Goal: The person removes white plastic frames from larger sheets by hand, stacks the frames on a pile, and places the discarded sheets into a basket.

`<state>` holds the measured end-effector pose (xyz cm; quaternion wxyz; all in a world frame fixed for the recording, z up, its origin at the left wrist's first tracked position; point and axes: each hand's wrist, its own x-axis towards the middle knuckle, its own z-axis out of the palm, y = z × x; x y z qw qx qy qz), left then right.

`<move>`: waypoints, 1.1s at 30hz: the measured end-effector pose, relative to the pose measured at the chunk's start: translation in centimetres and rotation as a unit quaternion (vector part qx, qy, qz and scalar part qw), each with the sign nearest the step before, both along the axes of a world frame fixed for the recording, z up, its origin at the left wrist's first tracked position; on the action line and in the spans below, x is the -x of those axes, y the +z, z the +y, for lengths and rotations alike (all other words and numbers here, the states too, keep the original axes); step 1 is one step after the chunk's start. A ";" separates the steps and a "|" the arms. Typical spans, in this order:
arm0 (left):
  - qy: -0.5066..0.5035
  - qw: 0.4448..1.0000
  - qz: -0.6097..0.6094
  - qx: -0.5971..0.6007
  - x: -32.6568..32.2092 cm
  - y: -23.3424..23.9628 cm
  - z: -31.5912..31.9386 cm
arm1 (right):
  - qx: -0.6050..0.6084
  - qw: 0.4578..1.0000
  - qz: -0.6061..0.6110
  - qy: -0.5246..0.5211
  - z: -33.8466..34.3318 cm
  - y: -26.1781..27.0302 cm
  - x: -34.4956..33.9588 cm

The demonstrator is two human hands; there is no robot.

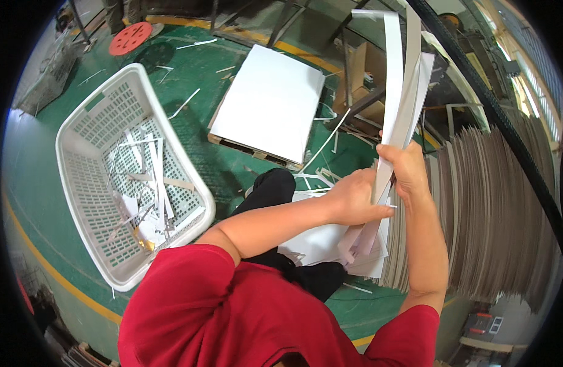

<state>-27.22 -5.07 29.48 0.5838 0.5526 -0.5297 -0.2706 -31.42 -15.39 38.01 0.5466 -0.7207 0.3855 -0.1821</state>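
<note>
Both of my hands grip one bundle of long white and grey paperboard strips. My left hand closes around the lower part, its thumb pointing right. A little higher, my right hand wraps the bundle with its thumb across the front. The strips' upper ends fan out and one white strip bends over at the top. Their lower ends hang above white sheets lying beside my legs. Beside my right forearm stands a tall stack of grey-brown board sheets.
On the left, a white plastic basket holds loose strips and scraps. A pile of white sheets rests on a wooden pallet. More strips litter the green floor. A red round stool, a cardboard box and a black bar are farther out.
</note>
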 end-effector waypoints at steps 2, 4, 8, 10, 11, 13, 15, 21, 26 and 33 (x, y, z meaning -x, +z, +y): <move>-0.061 0.997 -0.055 0.014 -0.5 0.5 0.3 | -0.030 0.999 0.020 0.001 -0.5 0.4 1.3; -0.016 0.996 -0.055 0.063 -1.1 0.1 0.8 | -0.042 0.999 0.027 0.001 -1.3 0.4 2.8; 0.086 0.986 0.128 0.070 -3.3 -1.4 1.5 | -0.001 0.997 0.042 0.063 0.5 0.2 1.8; 0.213 0.965 -0.057 0.140 -5.0 -1.6 3.8 | 0.040 0.986 0.104 0.121 1.9 0.2 0.1; 0.229 0.945 -0.099 0.210 -5.7 -2.1 4.5 | 0.070 0.983 0.116 0.123 2.4 0.2 -0.9; 0.198 0.967 0.055 0.153 -6.0 -1.8 7.1 | 0.115 0.974 0.141 0.135 4.0 -0.5 -3.3; 0.190 0.966 0.132 0.114 -5.9 -2.9 9.4 | 0.036 0.989 -0.001 0.143 7.1 -0.9 -6.1; 0.344 0.932 0.113 -0.034 -9.1 -1.7 15.1 | -0.117 0.947 -0.219 0.204 16.8 -2.4 -15.1; 0.517 0.843 -0.108 -0.102 -14.4 -7.2 23.0 | 0.011 0.893 -0.251 0.373 21.3 -5.8 -19.3; 0.668 0.678 -0.144 -0.270 -20.2 -16.3 41.8 | -0.020 0.944 -0.120 0.307 21.2 -15.9 -10.7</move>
